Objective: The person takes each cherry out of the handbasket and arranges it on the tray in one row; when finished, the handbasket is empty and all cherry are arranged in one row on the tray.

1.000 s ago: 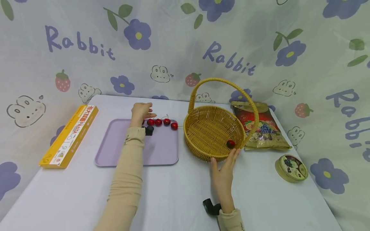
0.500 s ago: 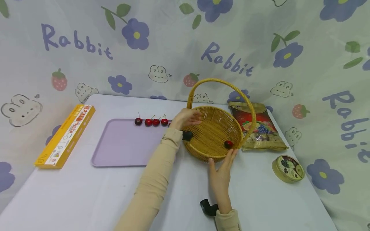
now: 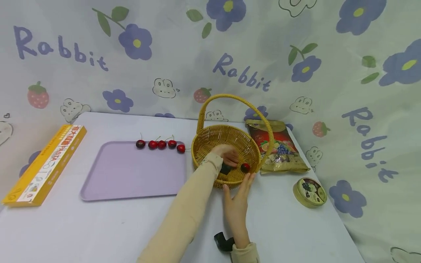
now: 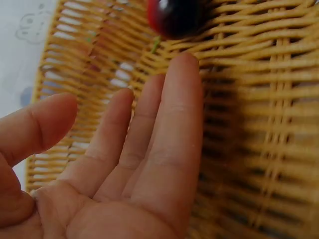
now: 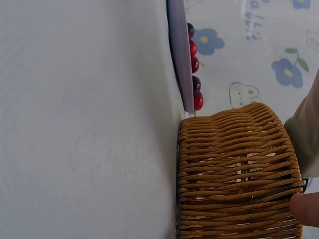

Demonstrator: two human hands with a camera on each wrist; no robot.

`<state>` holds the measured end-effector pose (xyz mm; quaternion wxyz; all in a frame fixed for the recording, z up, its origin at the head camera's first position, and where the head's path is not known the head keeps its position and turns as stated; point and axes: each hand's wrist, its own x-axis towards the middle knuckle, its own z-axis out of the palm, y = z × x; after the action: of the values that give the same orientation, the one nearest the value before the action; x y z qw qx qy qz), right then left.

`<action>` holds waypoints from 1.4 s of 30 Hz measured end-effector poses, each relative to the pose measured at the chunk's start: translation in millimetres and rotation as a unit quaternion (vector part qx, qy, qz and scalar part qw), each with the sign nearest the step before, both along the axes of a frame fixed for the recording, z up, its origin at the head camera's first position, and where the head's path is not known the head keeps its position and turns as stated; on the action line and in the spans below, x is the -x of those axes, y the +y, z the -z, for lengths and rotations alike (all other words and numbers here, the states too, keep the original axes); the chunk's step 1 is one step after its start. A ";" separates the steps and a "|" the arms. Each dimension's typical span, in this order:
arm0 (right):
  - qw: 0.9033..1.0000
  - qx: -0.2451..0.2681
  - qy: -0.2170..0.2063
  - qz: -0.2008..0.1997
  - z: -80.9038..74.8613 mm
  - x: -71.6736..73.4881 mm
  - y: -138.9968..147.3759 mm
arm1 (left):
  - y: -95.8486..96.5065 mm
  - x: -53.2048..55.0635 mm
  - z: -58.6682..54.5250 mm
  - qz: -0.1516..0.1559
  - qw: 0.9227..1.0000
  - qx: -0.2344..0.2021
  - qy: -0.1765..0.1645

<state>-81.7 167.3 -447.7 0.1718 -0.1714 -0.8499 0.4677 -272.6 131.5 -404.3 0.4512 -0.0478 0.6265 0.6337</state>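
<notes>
My left hand (image 3: 227,153) reaches inside the yellow wicker basket (image 3: 203,136). In the left wrist view its fingers (image 4: 177,114) are extended, with nothing between them and the thumb. Just beyond the fingertips lies one dark red cherry (image 3: 245,167) on the basket's floor, apart from the hand. Fingers nearly straight, my right hand (image 3: 237,206) touches the near side of the basket. The right wrist view shows only a fingertip (image 5: 305,209) of it against the wicker wall. Several cherries (image 3: 162,145) with stems line the far edge of the purple tray (image 3: 131,171).
At the left lies a long yellow pasta box (image 3: 46,166). Behind the basket's right side is a red and gold fruit packet (image 3: 277,146), with a round gold tin (image 3: 310,192) nearer the front. The basket's tall handle (image 3: 235,96) arches overhead.
My left hand has moved right, from the cherries at the tray's far edge into the basket. The right hand stays at the basket's near side. The head view has shifted rightward.
</notes>
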 end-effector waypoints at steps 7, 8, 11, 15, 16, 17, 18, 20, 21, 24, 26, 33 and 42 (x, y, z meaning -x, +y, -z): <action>1.000 -0.002 0.009 -0.004 1.1 -0.8 -9.5 | 17.6 1.9 20.1 0.028 0.999 0.025 -0.020; 1.000 -0.002 0.011 -0.004 1.1 -1.0 -10.8 | 19.9 2.2 22.9 0.032 0.999 0.024 -0.020; 1.000 0.001 0.011 -0.008 0.9 -2.1 -13.7 | 31.0 18.0 51.7 0.036 0.998 -0.004 -0.047; 1.000 0.002 0.009 -0.009 -1.8 -3.2 -13.4 | 27.5 19.5 47.9 0.031 0.994 -0.054 -0.091; 1.000 0.001 0.008 -0.009 -2.6 -3.5 -12.8 | 25.8 19.1 45.2 0.030 0.992 -0.065 -0.099; 1.000 0.000 0.008 -0.008 -2.7 -3.2 -11.8 | 17.9 5.3 20.3 0.024 0.994 -0.061 -0.093; 1.000 -0.002 0.009 -0.008 -2.9 -3.0 -11.0 | 16.8 4.8 17.4 0.022 0.993 -0.066 -0.094; 1.000 -0.003 0.011 -0.006 -2.6 -2.2 -10.0 | 16.1 4.8 13.8 0.017 0.993 -0.065 -0.093; 1.000 -0.003 0.013 -0.006 -2.2 -1.7 -9.8 | 16.0 4.6 12.4 0.016 0.994 -0.065 -0.092; 1.000 -0.002 0.018 -0.006 0.6 -0.3 -10.7 | 16.9 3.9 11.6 0.011 0.994 -0.060 -0.091; 1.000 0.001 0.020 -0.009 2.9 0.3 -12.4 | 17.6 3.7 13.3 0.011 0.995 -0.051 -0.090; 1.000 -0.004 0.008 -0.006 6.0 -0.1 -12.4 | 10.7 8.0 8.9 0.018 0.995 -0.064 -0.076; 1.000 -0.011 -0.008 -0.009 -0.4 0.3 1.2 | -29.4 18.3 -27.3 0.009 0.984 -0.179 0.014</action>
<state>-82.0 168.5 -447.3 0.1624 -0.1652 -0.8579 0.4585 -290.8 102.1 -377.0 0.4497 0.0485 0.5092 0.7322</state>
